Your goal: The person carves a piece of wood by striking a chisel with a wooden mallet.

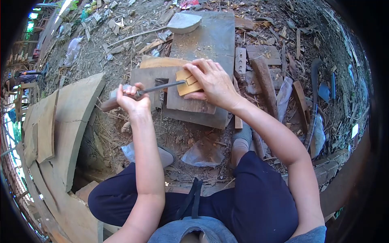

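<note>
Gripping a long metal tool (162, 86) in the left hand (134, 100), and holding a small yellow block (189, 88) in the right hand (213, 83), above a brown board (188, 105), with the tool's tip at the block.

Metal tool (162, 86) in left hand (134, 100), apparently against yellow block (191, 88) in right hand (214, 83)

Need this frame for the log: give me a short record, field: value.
left hand: gripping the tool by its handle
right hand: holding the small wood block
tool tip: at the block; exact contact unclear
beneath the block: stacked boards
far end of boards: grey slab
between the feet: plastic bag on the ground
</note>
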Available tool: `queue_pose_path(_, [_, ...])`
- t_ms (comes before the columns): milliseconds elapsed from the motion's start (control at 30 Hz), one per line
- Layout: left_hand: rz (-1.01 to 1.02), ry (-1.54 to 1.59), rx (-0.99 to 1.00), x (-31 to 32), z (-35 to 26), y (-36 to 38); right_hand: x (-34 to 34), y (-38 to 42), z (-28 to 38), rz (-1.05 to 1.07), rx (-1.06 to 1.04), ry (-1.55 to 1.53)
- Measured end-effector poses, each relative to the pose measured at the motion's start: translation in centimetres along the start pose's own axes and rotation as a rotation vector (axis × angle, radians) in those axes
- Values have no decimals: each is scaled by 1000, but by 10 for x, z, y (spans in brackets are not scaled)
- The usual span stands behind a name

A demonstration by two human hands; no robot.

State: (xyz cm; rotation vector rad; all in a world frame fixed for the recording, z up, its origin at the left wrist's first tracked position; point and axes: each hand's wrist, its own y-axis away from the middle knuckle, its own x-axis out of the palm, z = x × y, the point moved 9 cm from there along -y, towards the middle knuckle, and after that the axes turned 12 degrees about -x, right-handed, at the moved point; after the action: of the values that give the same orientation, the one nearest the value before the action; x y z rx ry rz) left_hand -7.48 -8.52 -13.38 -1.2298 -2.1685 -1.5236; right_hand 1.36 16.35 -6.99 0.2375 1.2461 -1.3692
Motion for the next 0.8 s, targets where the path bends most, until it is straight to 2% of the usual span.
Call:
queue_pose_path(67, [52,58,96,10,-16,15,1,2,7,6,14,-21])
queue_pose_path(133, [78,49,158,23,-30,30,-4,6,12,-54,113,52])
queue_pose_path(200, [243,-105,306,50,-48,49,-4,12,21,-52,140,57])
queue_pose_path(267, [299,-153,313,66,-50,63,-2,20,23,52,200,87])
queue_pose_path(367, [397,-245,331,72,-54,77,-5,26,26,97,242,80])
queue_pose_path(433, [623,-397,248,83,-48,84,-3,29,23,131,283,68])
queue_pose_path(467, [621,-392,249,79,-48,85,-4,30,20,107,306,54])
queue_pose_path(567, [175,-975,518,52,-65,73,-4,33,15,63,320,35])
queue_pose_path(600, [179,-979,517,43,-60,66,-5,34,14,48,312,27])
queue_pose_path(667, [2,-1298,703,31,-57,58,-6,37,14,14,292,22])
queue_pose_path(700, [-40,-1391,547,15,-51,42,-8,37,16,-17,267,16])
queue_pose_path(733, [-14,-1355,370,1,-38,24,-7,39,15,-21,271,16])
queue_pose_path(800, [30,-1062,144,-20,-6,7,-8,40,14,-44,239,31])
